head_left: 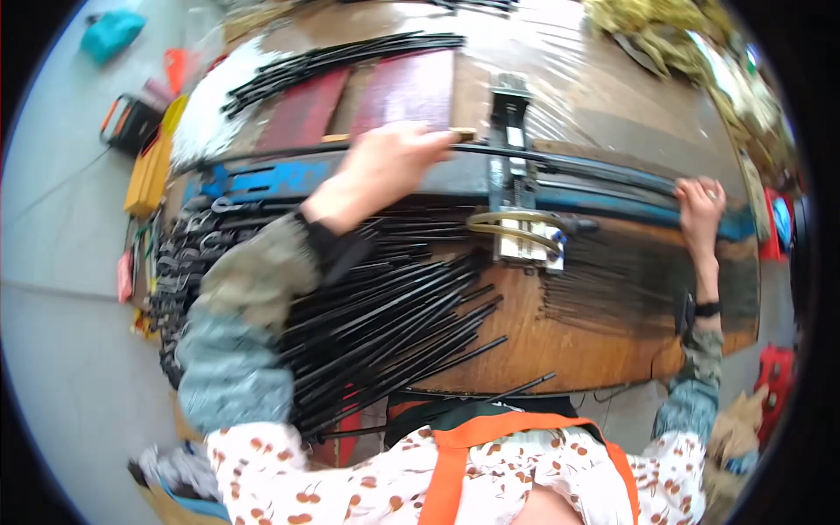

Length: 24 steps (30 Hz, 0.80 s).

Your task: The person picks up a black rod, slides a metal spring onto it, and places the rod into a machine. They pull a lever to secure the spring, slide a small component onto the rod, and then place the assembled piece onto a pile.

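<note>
A long thin black rod [490,150] runs along a blue metal rail [284,179] and passes through a clamp-like fixture [512,175] with a cylinder and yellowish tubing. My left hand [385,168] is closed round the rod, left of the fixture; motion blurs its fingers a little. At the far right end of the rail, my right hand [700,203] has its fingers curled together on the ends of thin black rods. Below my left arm lies a big pile of black rods [394,315], with looped straps at their left ends.
Another bundle of black rods [350,63] rests on dark red boards [407,87] at the back. Thin dark rods [612,280] lie right of the fixture. Yellow wrapping [652,31] fills the back right corner. A yellow box [149,175] stands left of the table.
</note>
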Motion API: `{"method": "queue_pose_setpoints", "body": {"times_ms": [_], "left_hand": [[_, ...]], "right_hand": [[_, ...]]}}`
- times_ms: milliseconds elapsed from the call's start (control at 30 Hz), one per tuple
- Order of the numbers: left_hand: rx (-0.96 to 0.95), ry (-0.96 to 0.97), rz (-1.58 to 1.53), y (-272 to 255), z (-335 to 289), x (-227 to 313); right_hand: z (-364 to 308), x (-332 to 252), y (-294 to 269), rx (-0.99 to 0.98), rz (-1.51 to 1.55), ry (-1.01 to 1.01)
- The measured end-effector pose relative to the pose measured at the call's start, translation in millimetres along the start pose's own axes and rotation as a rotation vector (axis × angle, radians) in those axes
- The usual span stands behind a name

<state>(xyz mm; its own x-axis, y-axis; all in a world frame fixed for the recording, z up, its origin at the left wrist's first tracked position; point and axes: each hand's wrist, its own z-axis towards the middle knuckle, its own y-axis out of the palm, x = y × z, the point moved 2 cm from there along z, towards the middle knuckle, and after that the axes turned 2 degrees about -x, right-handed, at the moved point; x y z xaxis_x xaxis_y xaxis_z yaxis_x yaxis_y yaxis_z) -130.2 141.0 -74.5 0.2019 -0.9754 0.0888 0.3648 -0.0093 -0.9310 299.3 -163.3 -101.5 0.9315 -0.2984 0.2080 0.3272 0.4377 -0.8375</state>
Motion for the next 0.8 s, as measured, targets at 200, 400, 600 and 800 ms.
{"method": "queue_pose_setpoints", "body": {"times_ms": [200,400,600,800], "left_hand": [[0.031,-0.105,-0.105,31.7,19.8,5.9],[0.048,-0.115,-0.259,43.8,14.4,6.0],[0.092,-0.117,-0.252,39.9,11.8,9.7],[-0.023,-0.179,-0.113,45.2,19.1,13.7]], "right_hand": [[-17.3,28.7,22.5,0.044,0.113,0.021],[-16.3,16.8,32.0,0.092,0.19,0.051],[-26.9,20.5,19.1,0.016,0.156,0.101],[-24.4,-94.5,-36.8,0.112,0.197,-0.086]]}}
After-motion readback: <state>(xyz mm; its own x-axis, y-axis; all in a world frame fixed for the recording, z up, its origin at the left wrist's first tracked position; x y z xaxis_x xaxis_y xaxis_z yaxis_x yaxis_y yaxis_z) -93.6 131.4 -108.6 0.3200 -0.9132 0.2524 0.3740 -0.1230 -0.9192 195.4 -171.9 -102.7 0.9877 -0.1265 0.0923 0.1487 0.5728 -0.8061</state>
